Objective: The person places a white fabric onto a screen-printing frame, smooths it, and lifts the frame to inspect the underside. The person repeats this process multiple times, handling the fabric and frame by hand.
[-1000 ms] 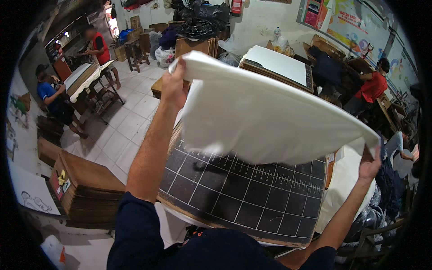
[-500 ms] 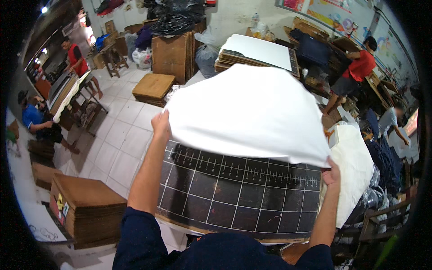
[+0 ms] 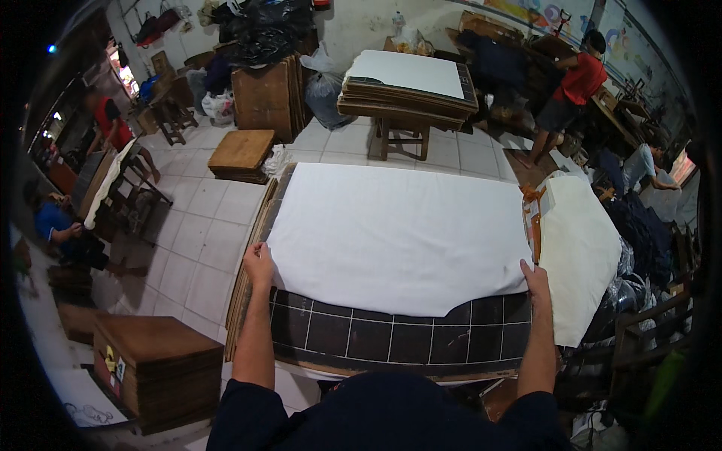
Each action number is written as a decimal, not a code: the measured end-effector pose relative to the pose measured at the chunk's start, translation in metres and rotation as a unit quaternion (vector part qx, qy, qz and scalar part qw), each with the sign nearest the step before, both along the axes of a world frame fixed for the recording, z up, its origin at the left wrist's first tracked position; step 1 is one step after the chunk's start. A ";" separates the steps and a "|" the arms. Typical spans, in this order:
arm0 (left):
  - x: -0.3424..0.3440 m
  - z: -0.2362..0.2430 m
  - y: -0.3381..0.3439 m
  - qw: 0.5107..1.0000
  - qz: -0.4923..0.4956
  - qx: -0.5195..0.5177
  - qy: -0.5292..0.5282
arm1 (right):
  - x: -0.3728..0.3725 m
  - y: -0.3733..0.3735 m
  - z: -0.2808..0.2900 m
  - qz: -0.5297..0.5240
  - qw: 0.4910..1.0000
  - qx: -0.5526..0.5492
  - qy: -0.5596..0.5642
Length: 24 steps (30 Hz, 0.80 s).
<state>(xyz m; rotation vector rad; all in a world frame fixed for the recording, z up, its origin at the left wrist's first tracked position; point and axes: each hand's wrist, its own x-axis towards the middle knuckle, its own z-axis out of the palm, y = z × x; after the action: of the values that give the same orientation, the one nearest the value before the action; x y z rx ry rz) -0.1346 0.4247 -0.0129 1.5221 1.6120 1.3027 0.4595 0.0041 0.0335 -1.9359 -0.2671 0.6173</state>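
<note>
With my navy shirt in the foreground and a stack of brown boards down on my left, I stand at a black board ruled in white squares, its near strip bare. My left hand, fingers closed, pinches the left edge of a white cloth; my right hand, thumb uppermost and fingers drawn in, grips the opposite edge near its lower corner. Spread between my hands, the cloth covers the board's middle and far part, lightly creased, its near edge dipping in a curve. Just to the right of the board lies a cream cloth. Beyond the board, a low pile of boards sits on the tiled floor, and farther back a wooden stool carries another stack topped by a white sheet. At far left a worker in blue is beside a table; at far right a worker in red stands. Black plastic bags heap against the back wall.
</note>
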 end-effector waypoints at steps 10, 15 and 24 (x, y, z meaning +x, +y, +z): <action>-0.011 0.029 -0.084 0.967 0.008 -0.052 0.247 | 0.009 -0.081 -0.009 0.039 0.981 -0.104 -0.156; -0.016 0.044 -0.115 0.969 -0.016 -0.088 0.231 | -0.003 -0.110 0.008 0.081 0.968 -0.145 -0.190; -0.038 0.043 -0.151 0.963 -0.074 -0.114 0.231 | 0.007 -0.160 0.002 0.068 0.984 -0.113 -0.121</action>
<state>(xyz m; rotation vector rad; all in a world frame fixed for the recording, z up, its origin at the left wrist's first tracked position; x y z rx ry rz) -0.1730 0.2734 0.0302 1.8459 1.8087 0.6806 0.4661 -0.1555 0.0358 -2.2288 -0.5032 0.5180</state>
